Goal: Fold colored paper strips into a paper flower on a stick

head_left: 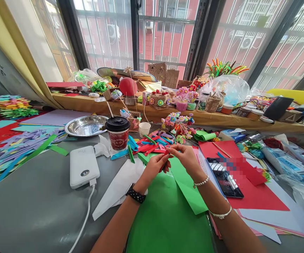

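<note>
Both my hands meet over a green sheet of paper, pinching a small red folded paper strip between them. My left hand grips its lower part, fingers closed. At its upper end, the thumb and fingertips of my right hand press together. Much of the strip is hidden by the fingers. Just beyond the hands lies a pile of red, blue and green folded paper strips. A lighter green sheet lies under my right wrist.
Left of my arms are a white power bank with a cable, a lidded paper cup and a metal plate. On the right, a phone rests on red paper. Cut paper strips heap at far left.
</note>
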Demonstrator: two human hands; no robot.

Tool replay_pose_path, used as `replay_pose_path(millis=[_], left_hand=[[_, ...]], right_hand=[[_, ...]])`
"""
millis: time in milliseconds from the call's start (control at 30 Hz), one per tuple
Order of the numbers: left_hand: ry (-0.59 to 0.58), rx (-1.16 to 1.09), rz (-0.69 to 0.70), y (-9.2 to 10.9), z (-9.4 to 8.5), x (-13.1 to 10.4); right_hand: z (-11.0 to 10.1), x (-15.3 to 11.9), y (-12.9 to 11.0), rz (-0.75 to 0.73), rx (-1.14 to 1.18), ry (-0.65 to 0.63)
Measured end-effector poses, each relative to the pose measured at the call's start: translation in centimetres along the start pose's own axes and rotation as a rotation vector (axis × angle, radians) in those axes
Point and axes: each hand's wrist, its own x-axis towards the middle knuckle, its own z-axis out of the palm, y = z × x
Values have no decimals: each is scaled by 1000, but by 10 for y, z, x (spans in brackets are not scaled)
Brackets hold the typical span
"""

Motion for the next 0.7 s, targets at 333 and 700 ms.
replay_pose_path(millis=[333,700], left_hand=[[-231,-327,-172,2,1,-5],[-160,-294,-154,0,6,-4]], right_hand=[[2,1,7,128,407,-276],[10,1,15,167,483,-188]])
